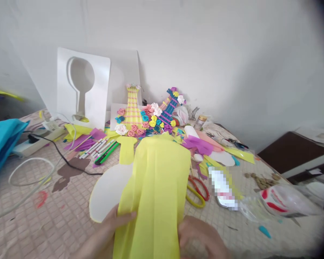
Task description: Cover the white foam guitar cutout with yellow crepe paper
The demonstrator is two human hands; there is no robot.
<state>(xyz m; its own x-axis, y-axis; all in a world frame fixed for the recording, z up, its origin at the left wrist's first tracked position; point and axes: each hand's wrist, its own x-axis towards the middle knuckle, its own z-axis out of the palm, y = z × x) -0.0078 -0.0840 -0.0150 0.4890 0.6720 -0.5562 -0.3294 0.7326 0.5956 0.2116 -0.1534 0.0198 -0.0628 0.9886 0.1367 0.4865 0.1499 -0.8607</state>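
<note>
One bright yellow, thin, lengthwise-creased paper sheet (162,180): you have it up in front of you, between your two hands, its lower end running out of view.
Paper's handling: probably very light and limp, stiffened a little by its long folds; expect it to bend easily, crease under a hard pinch and perhaps tear at an edge.
Long edges: these look like the best places for you to take hold, thumb flat in front and fingers spread behind, rather than at a corner.
Your left hand (112,223): closed on the sheet's lower left side, thumb across the front, other fingers mostly hidden behind, forearm coming in from the bottom.
Your right hand (199,233): curled in at the lower right edge and apparently pinching it; blur hides just how your fingertips sit.
White, rounded card with a thin yellow rim (108,194): to your left, partly hidden behind the sheet.
Red-and-yellow-handled scissors (204,189): just right of the sheet, on the pinkish, grid-patterned table cover (43,219).
</note>
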